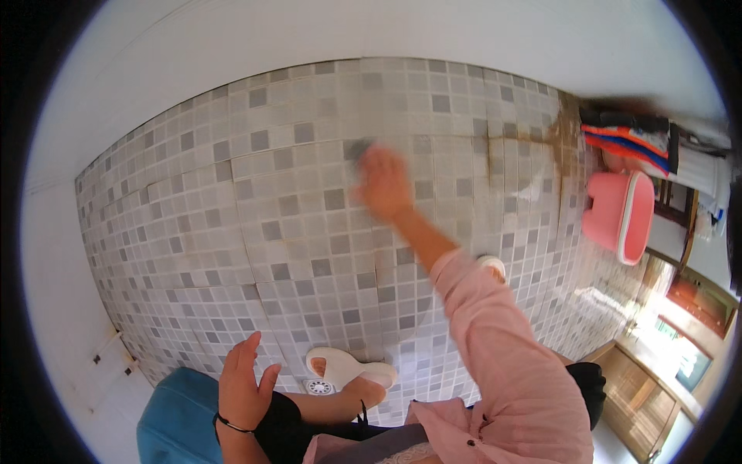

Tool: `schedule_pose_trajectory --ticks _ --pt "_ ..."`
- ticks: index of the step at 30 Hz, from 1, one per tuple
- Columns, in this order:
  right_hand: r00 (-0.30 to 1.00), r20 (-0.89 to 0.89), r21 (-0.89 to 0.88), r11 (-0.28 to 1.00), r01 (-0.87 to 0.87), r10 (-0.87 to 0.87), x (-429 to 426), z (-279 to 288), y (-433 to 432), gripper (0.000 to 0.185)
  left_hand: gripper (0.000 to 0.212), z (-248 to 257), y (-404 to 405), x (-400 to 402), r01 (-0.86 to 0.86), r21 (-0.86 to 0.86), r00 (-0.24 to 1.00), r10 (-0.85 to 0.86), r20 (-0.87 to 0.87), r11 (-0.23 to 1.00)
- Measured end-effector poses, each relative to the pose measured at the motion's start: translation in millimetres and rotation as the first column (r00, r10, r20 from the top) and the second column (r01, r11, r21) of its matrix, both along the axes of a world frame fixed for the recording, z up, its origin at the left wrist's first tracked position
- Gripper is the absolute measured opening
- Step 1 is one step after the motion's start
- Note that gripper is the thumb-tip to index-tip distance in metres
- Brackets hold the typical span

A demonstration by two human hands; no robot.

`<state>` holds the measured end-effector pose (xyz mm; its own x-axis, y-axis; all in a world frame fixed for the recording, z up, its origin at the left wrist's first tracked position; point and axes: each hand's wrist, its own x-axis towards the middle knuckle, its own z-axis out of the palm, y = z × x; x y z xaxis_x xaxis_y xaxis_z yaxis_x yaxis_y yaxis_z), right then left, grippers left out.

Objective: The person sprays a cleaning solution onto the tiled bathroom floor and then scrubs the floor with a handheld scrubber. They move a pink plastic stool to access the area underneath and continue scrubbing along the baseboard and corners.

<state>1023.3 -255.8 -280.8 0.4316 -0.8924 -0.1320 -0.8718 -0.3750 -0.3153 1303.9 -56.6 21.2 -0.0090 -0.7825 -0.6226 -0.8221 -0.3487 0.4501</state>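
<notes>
My right hand reaches out over the mosaic-patterned tile floor, blurred by motion, palm down. A small dark patch shows at its fingertips; blur hides whether it is a held scouring pad or part of the floor. My left hand, with a thin dark band at the wrist, is raised near my bent knee. Its thumb stands apart from the fingers and nothing is in it. Beside that hand is a teal rounded object, its kind unclear.
White slippers are on my feet, one beside a round floor drain. A pink plastic bin stands at right, below dark, orange and blue cloth. Brown stains mark the far right floor. A white wall bounds the far side.
</notes>
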Motion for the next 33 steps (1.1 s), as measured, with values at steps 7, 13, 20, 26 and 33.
schedule_pose_trajectory --ticks 7,13,20,26,33 --pt "0.708 -0.091 -0.268 0.702 0.660 -0.700 -139.5 -42.2 172.0 0.082 0.059 -14.0 1.6 -9.1 0.134 -0.045 0.990 -0.136 -0.026 0.990" --pt "0.993 0.117 -0.093 0.995 0.028 -0.017 -19.3 -3.7 96.7 0.069 0.058 -18.4 7.3 -4.3 0.082 -0.029 0.997 -0.082 0.010 0.996" --pt "0.668 -0.113 -0.318 0.664 0.677 -0.736 -230.9 -36.6 42.5 0.083 0.059 -25.7 21.0 -24.7 0.025 0.050 0.994 -0.030 0.104 0.998" --pt "0.989 0.115 -0.027 0.995 0.093 -0.089 -79.9 2.9 22.1 0.079 0.058 -26.2 18.1 -69.7 0.198 -0.006 0.979 -0.197 0.041 0.980" --pt "0.940 -0.147 -0.070 0.951 0.301 -0.308 -395.2 -8.8 -70.2 0.080 0.058 -42.4 48.2 -107.3 0.034 0.123 0.999 -0.037 0.022 0.992"
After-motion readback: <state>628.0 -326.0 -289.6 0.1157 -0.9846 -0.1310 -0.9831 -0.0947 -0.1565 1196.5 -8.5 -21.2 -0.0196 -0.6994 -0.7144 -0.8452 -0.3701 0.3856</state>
